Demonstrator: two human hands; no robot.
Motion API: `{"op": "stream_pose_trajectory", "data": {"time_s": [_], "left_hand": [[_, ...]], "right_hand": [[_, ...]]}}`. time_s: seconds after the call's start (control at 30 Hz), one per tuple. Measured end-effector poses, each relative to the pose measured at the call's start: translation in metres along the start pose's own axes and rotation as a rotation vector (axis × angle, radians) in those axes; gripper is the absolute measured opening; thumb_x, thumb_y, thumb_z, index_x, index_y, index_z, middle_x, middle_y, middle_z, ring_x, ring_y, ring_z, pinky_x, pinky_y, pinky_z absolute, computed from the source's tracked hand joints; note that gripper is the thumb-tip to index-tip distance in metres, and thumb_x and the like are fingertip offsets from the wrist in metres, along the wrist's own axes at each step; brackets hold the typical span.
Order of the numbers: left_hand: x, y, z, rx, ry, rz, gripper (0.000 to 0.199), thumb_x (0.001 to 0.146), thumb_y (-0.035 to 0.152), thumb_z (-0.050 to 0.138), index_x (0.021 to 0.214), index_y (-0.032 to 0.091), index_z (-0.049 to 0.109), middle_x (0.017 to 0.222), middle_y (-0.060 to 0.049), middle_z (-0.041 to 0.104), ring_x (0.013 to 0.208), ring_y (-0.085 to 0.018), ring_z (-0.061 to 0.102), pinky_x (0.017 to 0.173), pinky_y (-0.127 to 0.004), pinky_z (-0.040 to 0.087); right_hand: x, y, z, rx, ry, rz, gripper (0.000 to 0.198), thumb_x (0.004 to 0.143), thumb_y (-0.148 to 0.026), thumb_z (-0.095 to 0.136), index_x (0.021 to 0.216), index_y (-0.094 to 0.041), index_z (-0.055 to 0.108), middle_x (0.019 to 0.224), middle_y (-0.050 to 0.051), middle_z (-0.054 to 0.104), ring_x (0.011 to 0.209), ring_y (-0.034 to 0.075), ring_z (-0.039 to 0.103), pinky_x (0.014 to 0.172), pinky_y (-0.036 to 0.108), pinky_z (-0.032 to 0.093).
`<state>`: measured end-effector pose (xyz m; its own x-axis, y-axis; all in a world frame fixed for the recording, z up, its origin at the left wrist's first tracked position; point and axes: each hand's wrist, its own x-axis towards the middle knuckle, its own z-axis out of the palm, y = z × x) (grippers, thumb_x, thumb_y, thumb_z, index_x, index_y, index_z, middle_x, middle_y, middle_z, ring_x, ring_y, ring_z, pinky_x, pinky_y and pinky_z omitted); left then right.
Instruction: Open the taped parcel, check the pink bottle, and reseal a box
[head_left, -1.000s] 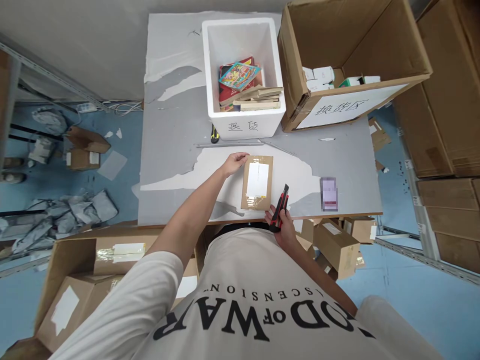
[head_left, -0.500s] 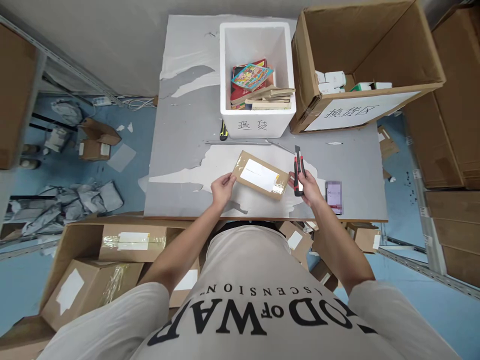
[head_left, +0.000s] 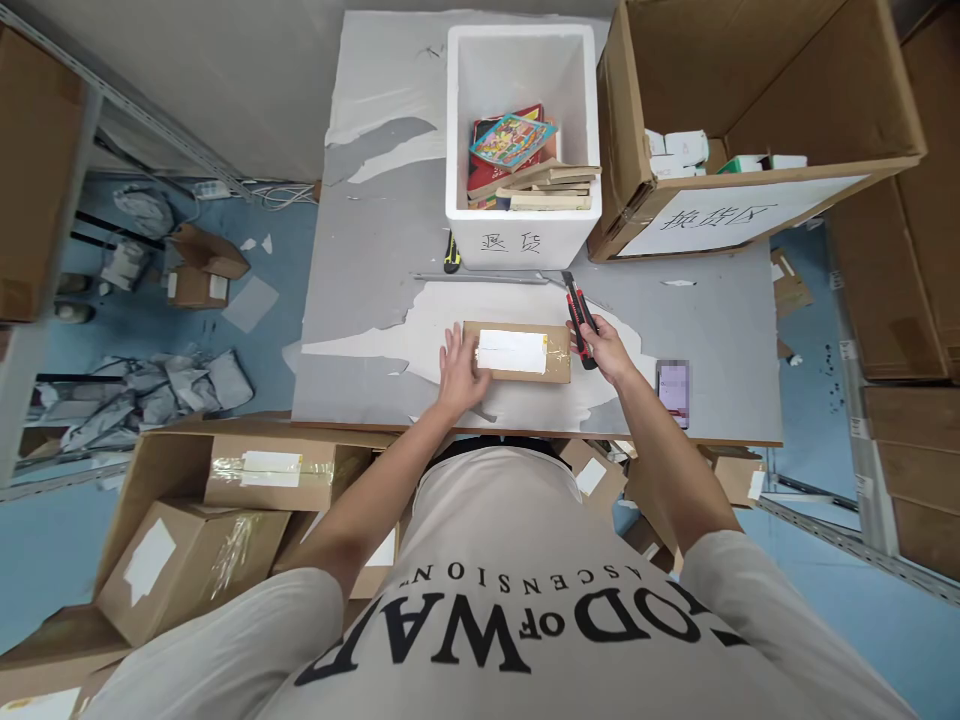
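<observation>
Head cam: L grip (head_left: 461,372) is spread wide, not closed round anything, laid at the L end of a brown parcel (head_left: 519,352). R grip (head_left: 602,348) is clamped on a red/black cutter (head_left: 582,328), blade end (head_left: 568,280) pointing ahead & slightly L, away from the body. Parcel lies flat btwn the two grips, long side running L-R, white label (head_left: 511,351) facing up, shiny tape at the end nr R grip. R grip is just beside that end; can't tell if it touches. Under parcel & grips: table (head_left: 360,260) w/ grey top & torn white patch (head_left: 442,312).

Ahead of the grips: white foam box (head_left: 480,250) w/ handwriting on its front & a heap of books (head_left: 529,160) inside. Yellow/black cutter (head_left: 451,255) lies at its front L corner, ahead of L grip. Farther ahead & R of R grip: big open carton (head_left: 619,130), white sheet (head_left: 742,217) on its front, small white boxes (head_left: 682,150) inside. Phone (head_left: 673,393), screen blurred out, lies R of R grip nr the table's front edge. Behind & L of L grip, off the table: lower carton (head_left: 161,480) holding taped boxes (head_left: 195,555)
</observation>
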<state>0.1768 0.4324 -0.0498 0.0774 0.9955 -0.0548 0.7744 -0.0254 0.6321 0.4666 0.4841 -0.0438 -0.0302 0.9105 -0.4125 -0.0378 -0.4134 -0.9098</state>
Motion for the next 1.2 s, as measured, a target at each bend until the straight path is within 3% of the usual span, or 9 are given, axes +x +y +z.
{"op": "stream_pose_trajectory", "data": {"time_s": [0.07, 0.17, 0.3, 0.37, 0.57, 0.73, 0.97, 1.2], "left_hand": [[0.018, 0.010, -0.002, 0.209, -0.160, 0.185, 0.109, 0.066, 0.062, 0.071, 0.151, 0.014, 0.024, 0.160, -0.020, 0.008, 0.148, -0.041, 0.002, 0.115, -0.062, 0.009], [0.035, 0.016, 0.001, 0.388, -0.278, 0.264, 0.125, 0.057, 0.073, 0.071, 0.152, 0.013, 0.018, 0.159, -0.022, 0.011, 0.147, -0.042, 0.004, 0.115, -0.061, 0.005], [0.035, 0.015, 0.004, 0.430, -0.259, 0.263, 0.122, 0.057, 0.077, 0.068, 0.151, 0.013, 0.022, 0.157, -0.022, 0.021, 0.147, -0.040, 0.013, 0.115, -0.056, 0.016], [0.031, 0.014, 0.004, 0.437, -0.243, 0.261, 0.121, 0.057, 0.078, 0.068, 0.150, 0.013, 0.025, 0.156, -0.021, 0.023, 0.146, -0.039, 0.015, 0.114, -0.054, 0.021], [0.026, 0.016, 0.005, 0.434, -0.213, 0.253, 0.119, 0.056, 0.079, 0.067, 0.148, 0.014, 0.029, 0.154, -0.021, 0.028, 0.145, -0.040, 0.019, 0.111, -0.052, 0.027], [0.029, 0.014, 0.007, 0.385, -0.195, 0.255, 0.117, 0.055, 0.078, 0.068, 0.146, 0.012, 0.032, 0.152, -0.021, 0.031, 0.144, -0.040, 0.021, 0.106, -0.050, 0.037], [0.029, 0.012, 0.010, 0.361, -0.198, 0.267, 0.117, 0.054, 0.077, 0.070, 0.145, 0.013, 0.033, 0.150, -0.022, 0.032, 0.143, -0.041, 0.022, 0.102, -0.051, 0.042], [0.027, 0.017, 0.007, 0.385, -0.223, 0.232, 0.114, 0.058, 0.078, 0.067, 0.147, 0.014, 0.032, 0.152, -0.021, 0.029, 0.143, -0.040, 0.021, 0.095, -0.049, 0.047]], "right_hand": [[-0.009, 0.005, -0.004, 0.007, 0.032, -0.032, 0.049, 0.076, -0.058, 0.066, 0.109, -0.025, 0.053, 0.120, 0.007, 0.064, 0.095, 0.017, 0.067, 0.076, 0.032, 0.058], [-0.032, 0.017, -0.015, -0.030, 0.126, -0.042, 0.054, 0.075, -0.061, 0.065, 0.113, -0.024, 0.052, 0.118, 0.008, 0.064, 0.088, 0.017, 0.068, 0.069, 0.030, 0.057], [-0.074, 0.038, -0.029, -0.135, 0.098, 0.043, 0.066, 0.078, -0.063, 0.060, 0.127, -0.022, 0.049, 0.092, 0.004, 0.066, 0.051, 0.010, 0.058, 0.046, 0.024, 0.048], [-0.090, 0.046, -0.031, -0.160, 0.064, 0.064, 0.074, 0.080, -0.063, 0.058, 0.141, -0.025, 0.039, 0.086, 0.002, 0.065, 0.044, 0.008, 0.053, 0.041, 0.023, 0.044], [-0.107, 0.046, -0.024, -0.181, 0.009, 0.138, 0.084, 0.082, -0.061, 0.057, 0.152, -0.026, 0.026, 0.082, 0.000, 0.062, 0.044, 0.007, 0.049, 0.041, 0.022, 0.043], [-0.110, 0.034, -0.032, -0.281, -0.011, 0.170, 0.075, 0.085, -0.056, 0.056, 0.150, -0.029, 0.032, 0.072, -0.004, 0.055, 0.043, 0.006, 0.044, 0.039, 0.020, 0.039], [-0.110, 0.020, -0.060, -0.337, -0.201, 0.239, 0.071, 0.086, -0.048, 0.058, 0.149, -0.030, 0.033, 0.066, -0.005, 0.051, 0.043, 0.007, 0.043, 0.040, 0.020, 0.041], [-0.136, 0.033, -0.058, -0.302, -0.202, 0.249, 0.075, 0.085, -0.052, 0.058, 0.150, -0.028, 0.031, 0.062, -0.005, 0.051, 0.041, 0.008, 0.040, 0.037, 0.022, 0.036]]}}
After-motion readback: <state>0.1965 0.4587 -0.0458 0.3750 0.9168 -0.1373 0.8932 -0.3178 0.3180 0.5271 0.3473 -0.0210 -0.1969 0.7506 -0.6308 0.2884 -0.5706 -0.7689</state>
